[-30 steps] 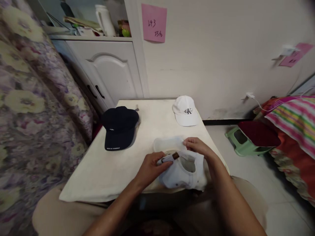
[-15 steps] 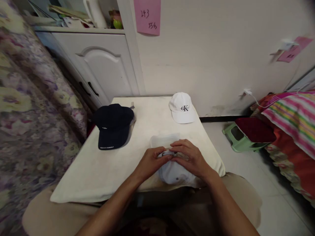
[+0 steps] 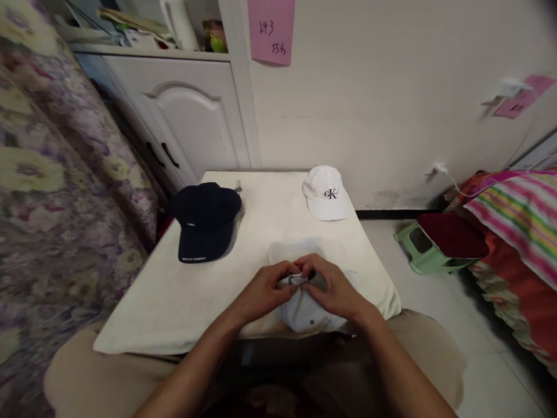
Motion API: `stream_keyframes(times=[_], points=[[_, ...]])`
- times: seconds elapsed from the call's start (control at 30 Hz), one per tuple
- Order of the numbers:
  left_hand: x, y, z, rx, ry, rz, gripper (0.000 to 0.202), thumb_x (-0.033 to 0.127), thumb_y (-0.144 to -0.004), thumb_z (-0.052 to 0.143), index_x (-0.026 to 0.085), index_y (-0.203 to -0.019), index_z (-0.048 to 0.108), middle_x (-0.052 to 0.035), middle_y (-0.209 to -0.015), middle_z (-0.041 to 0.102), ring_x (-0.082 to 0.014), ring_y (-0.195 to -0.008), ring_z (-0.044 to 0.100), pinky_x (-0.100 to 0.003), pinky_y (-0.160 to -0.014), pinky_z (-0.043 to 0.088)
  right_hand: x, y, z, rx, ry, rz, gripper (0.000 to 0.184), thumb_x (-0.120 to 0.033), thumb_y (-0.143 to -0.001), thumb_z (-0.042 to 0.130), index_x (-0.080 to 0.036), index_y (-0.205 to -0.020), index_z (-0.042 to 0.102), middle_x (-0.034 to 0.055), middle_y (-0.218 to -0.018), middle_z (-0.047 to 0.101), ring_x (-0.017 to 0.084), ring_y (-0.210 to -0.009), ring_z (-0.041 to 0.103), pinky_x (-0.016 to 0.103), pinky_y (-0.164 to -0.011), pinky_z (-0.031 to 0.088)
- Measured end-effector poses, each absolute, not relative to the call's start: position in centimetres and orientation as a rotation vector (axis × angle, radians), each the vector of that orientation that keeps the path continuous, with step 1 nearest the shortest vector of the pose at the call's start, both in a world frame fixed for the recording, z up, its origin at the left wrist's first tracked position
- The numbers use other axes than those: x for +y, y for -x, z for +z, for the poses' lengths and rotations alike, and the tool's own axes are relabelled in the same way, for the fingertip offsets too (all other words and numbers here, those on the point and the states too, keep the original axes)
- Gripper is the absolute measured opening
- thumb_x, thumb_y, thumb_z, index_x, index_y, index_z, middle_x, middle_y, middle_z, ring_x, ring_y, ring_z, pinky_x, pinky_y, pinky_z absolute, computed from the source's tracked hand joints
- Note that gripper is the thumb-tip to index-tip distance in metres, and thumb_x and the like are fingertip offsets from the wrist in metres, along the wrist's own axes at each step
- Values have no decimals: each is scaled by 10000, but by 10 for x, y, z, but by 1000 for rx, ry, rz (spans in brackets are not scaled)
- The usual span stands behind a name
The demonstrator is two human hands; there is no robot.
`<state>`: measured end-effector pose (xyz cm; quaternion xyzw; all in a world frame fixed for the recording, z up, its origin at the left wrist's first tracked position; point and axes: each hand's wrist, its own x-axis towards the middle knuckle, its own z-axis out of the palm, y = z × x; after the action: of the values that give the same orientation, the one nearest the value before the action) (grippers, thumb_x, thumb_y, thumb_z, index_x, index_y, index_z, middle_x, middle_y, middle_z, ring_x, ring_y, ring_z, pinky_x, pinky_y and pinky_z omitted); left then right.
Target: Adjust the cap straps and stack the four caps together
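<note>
A pale light-blue baseball cap (image 3: 304, 313) lies at the table's near edge, its brim pointing away from me. Both hands pinch the adjusting strap at its back opening. My left hand (image 3: 266, 288) is closed on the strap's left part, thumb below and fingers above. From the other side my right hand (image 3: 333, 284) grips the strap, its fingertips close to the left ones. Part of the cap is hidden behind the hands. A navy cap (image 3: 206, 217) rests on the left of the table, and a white cap (image 3: 326, 193) with black letters sits at the far right corner.
The table (image 3: 165, 307) has a cream cloth over it. Behind it stand a white cabinet (image 3: 191, 116) and a wall; a floral curtain (image 3: 65, 203) hangs at left. On the right are a green stool (image 3: 422, 249) with a red top and a bed (image 3: 522, 232).
My right hand's fingers have curled in and drawn closer to the left fingertips at the strap. The view has shifted slightly, and the other two caps stay in place.
</note>
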<state>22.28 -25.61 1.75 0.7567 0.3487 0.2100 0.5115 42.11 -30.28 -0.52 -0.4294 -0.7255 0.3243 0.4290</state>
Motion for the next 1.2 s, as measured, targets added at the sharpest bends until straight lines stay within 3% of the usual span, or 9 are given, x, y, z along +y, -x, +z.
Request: stream_keyframes(times=[0.27,0.4,0.53,0.6,0.77,0.97,1.07,1.2], points=[[-250,-202,17,722,-1598,593,237,240,-808,661,190,-1035,617,-36,-949,677,-202,-908,613,-322,-823,468,-276,-410,16,-1921,1027,1120,92,-168,-830,666,-225,-849,596,4,-956,630,191,-926,592,334,-869,456],[-246,-184,15,661,-1494,658,288,244,-817,685,194,-1084,590,-26,-966,655,-186,-926,593,-295,-811,448,-258,-403,31,-1855,866,1359,112,-271,-829,706,-206,-820,615,35,-1083,635,202,-995,599,341,-885,462],[-246,-170,11,714,-1488,708,325,299,-834,685,197,-1125,582,-34,-987,655,-193,-928,596,-286,-785,453,-248,-391,29,-1598,852,1563,210,-360,-844,695,-192,-787,582,67,-1257,613,183,-945,622,308,-782,494],[-246,-168,11,755,-1526,708,338,325,-847,662,188,-1147,587,-47,-991,662,-206,-925,605,-298,-788,465,-247,-384,22,-1517,895,1547,221,-373,-844,697,-191,-781,588,75,-1287,608,182,-943,627,298,-755,495],[-248,-175,13,829,-1671,640,277,335,-883,593,171,-1091,673,-68,-1069,699,-236,-985,618,-328,-861,463,-253,-374,14,-1479,828,1507,156,-340,-833,723,-206,-802,650,69,-1333,584,236,-1209,558,359,-934,476],[-248,-185,15,833,-1706,560,232,285,-844,590,147,-975,724,-31,-880,712,-216,-825,619,-300,-751,455,-256,-376,18,-1624,801,1398,144,-370,-857,700,-227,-861,696,65,-1305,590,238,-1209,557,382,-958,473],[-248,-185,16,846,-1645,629,186,291,-803,620,166,-901,716,-15,-842,696,-200,-801,600,-291,-748,455,-257,-386,21,-1637,894,1369,208,-381,-882,662,-232,-1028,673,70,-1189,642,211,-1062,618,343,-857,506],[-248,-183,17,891,-1503,700,189,344,-773,661,156,-784,673,21,-691,605,-135,-632,506,-227,-592,385,-260,-403,29,-1735,971,1449,243,-369,-901,630,-218,-1092,642,29,-881,682,173,-795,627,305,-714,503]])
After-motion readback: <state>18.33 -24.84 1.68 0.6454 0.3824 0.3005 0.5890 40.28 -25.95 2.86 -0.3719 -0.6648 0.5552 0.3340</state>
